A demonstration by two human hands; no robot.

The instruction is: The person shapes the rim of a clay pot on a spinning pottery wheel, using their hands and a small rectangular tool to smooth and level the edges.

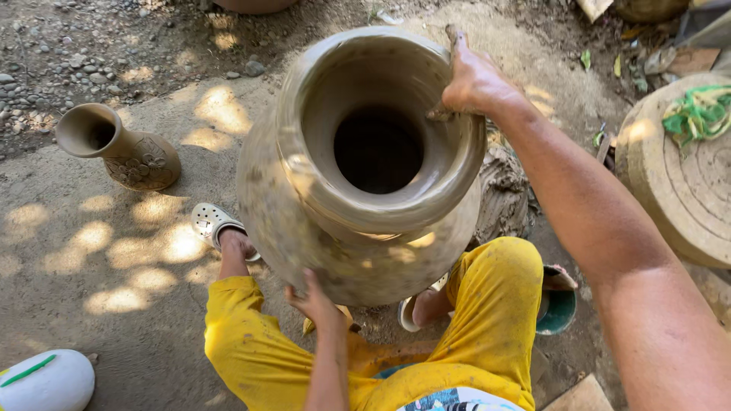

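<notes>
A large wet clay jar [304,221] with a wide flared mouth stands between my knees, blurred as if spinning. My right hand [474,80] rests on the far right rim, pressing a small tool or its fingers against the inside of the lip. My left hand [314,298] lies flat against the jar's lower near wall. I wear yellow trousers [495,304] and pale sandals [209,222].
A smaller decorated clay vase [126,148] lies on the ground at the left. At the right stands a round wooden wheel [685,190] with green cord [697,113] on it. A green bowl [560,312] sits by my right leg. A white object [46,380] is at the bottom left. Gravel at the top left.
</notes>
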